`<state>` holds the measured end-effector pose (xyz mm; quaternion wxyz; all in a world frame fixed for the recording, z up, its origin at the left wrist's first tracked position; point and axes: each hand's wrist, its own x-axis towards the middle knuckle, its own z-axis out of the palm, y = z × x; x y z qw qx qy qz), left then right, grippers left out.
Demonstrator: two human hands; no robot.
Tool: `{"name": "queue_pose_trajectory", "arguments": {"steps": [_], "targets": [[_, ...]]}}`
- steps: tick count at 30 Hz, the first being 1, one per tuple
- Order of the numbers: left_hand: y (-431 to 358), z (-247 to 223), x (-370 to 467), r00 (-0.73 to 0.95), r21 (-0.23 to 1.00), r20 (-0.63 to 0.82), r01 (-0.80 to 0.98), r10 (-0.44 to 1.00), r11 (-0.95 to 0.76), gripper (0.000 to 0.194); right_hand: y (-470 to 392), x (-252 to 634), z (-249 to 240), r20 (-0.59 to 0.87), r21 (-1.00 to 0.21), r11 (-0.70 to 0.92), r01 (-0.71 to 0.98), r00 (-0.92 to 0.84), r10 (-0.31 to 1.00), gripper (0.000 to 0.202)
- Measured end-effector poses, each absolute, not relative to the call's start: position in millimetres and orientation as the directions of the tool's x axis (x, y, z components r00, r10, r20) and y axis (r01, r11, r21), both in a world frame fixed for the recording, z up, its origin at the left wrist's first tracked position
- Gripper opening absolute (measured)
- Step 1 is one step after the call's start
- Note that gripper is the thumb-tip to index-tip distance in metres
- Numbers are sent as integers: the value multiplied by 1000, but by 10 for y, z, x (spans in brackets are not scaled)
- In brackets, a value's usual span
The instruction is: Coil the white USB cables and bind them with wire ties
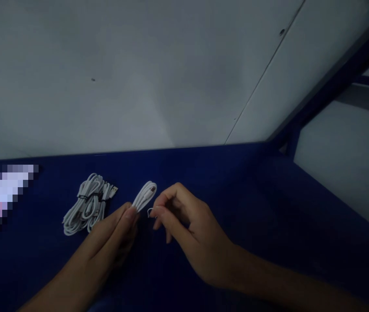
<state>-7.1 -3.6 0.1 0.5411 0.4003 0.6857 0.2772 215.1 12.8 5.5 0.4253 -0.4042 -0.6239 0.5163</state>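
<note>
My left hand (124,223) is closed around a coiled white USB cable (145,195), its folded loops and one plug sticking up past the thumb. To the right of it, my right hand (187,229) pinches a thin, curled twist tie (149,212) between thumb and forefinger, just beside the coil. The rest of the tie is hidden by the fingers. Left of my hands, several white cables lie in a pile (86,203) of bundles bound with dark ties. One metal USB plug points out at the pile's right side.
The blue table surface (204,169) runs along a pale wall panel (122,86) at its far edge. A dark blue frame post (314,108) rises at the right. At the far left a pixelated bright object (5,195) lies on the table.
</note>
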Motion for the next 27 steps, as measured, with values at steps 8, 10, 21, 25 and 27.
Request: {"name": "queue_pose_trajectory", "arguments": {"steps": [8,10,21,25,27], "targets": [[-111,-85,-106,44,872,-296,420,954,251,54,162,2128,37,114,-987,70,-145,-327,938,8],[-70,-131,-171,89,873,-275,440,957,210,54,162,2139,48,127,-988,88,-130,-335,934,12],[-56,-90,-209,140,906,-230,392,963,159,42,129,2168,133,144,-976,187,111,-317,937,5],[-58,-121,-198,110,923,-260,319,959,214,42,114,2171,159,176,-929,264,260,-315,932,12],[-70,-142,-193,62,912,-324,287,944,294,47,116,2171,153,139,-941,232,246,-345,928,14]]}}
